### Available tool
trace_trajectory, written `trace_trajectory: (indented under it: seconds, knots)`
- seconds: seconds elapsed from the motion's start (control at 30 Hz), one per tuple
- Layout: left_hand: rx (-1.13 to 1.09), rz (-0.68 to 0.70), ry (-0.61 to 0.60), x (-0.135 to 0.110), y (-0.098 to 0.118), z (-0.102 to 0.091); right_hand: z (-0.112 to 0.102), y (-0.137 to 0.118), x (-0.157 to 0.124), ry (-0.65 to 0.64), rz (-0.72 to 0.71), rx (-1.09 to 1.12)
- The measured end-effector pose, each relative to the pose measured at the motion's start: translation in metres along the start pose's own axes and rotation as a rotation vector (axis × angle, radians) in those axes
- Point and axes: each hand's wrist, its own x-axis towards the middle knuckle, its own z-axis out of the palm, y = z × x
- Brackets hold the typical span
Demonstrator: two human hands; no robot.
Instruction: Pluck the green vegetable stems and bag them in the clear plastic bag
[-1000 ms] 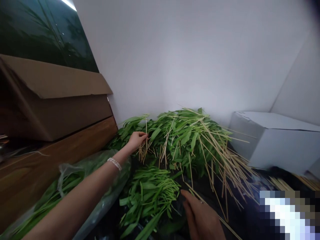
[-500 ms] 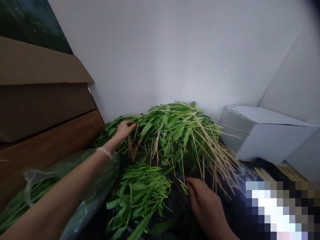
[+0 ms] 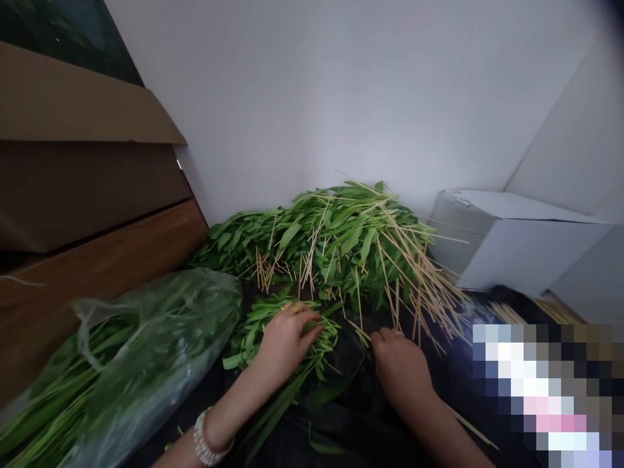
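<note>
My left hand [image 3: 287, 338], with a pale beaded bracelet at the wrist, is over the small front pile of leafy green stems [image 3: 248, 335]. Its fingers are curved, with a gap between thumb and forefinger, and touch the top of the greens. My right hand [image 3: 400, 364] is closed around a thin bamboo skewer [image 3: 472, 427], which runs out under the forearm. Short green stem pieces [image 3: 363, 337] show at the skewer's other end, just left of the fingers. Behind both hands lies a larger heap of greens on skewers [image 3: 341, 240], its bare sticks pointing forward and right.
A clear plastic bag of greens [image 3: 170, 331] lies at left, beside a wooden board [image 3: 121, 266] and cardboard box [image 3: 88, 188]. A white box [image 3: 531, 250] stands back right against the white wall [image 3: 312, 97]. More sticks [image 3: 507, 312] lie at right on black sheeting.
My left hand has moved from the back heap forward and down to the small front pile. My right hand stays near the same spot, still holding the skewer. The view has tilted slightly down.
</note>
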Motion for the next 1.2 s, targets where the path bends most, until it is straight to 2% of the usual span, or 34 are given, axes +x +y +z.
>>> trace_trajectory:
  seconds: [0.1,0.2,0.4,0.57,0.67,0.77,0.9,1.0,1.1,1.2]
  knots:
    - [0.178,0.038,-0.027,-0.002,-0.009,0.009,-0.002,-0.002,0.002,0.004,0.021,-0.012]
    - [0.267,0.021,-0.031,-0.003,-0.015,0.009,-0.002,-0.001,0.002,0.008,0.044,-0.03]
    - [0.158,-0.024,-0.014,-0.007,-0.023,0.003,-0.004,-0.002,0.0,0.044,0.032,-0.031]
    - [0.071,-0.018,0.088,-0.007,-0.03,0.005,-0.002,-0.008,-0.002,0.224,0.001,-0.011]
    - [0.103,0.0,0.141,-0.005,-0.033,0.004,-0.001,-0.012,-0.004,0.318,-0.051,0.026]
    - [0.104,0.048,0.269,-0.005,-0.031,0.0,-0.002,-0.015,-0.006,0.398,-0.077,0.065]
    - [-0.033,0.152,0.513,-0.008,-0.021,-0.008,-0.004,-0.016,-0.007,0.47,-0.106,0.12]
    - [-0.158,0.158,0.598,-0.01,-0.015,-0.011,-0.003,-0.016,-0.007,0.497,-0.114,0.133]
    - [-0.296,0.081,0.572,-0.009,-0.015,-0.011,-0.002,-0.016,-0.007,0.514,-0.126,0.158]
    - [-0.567,-0.105,0.437,-0.005,-0.016,-0.008,-0.002,-0.017,-0.008,0.543,-0.159,0.209]
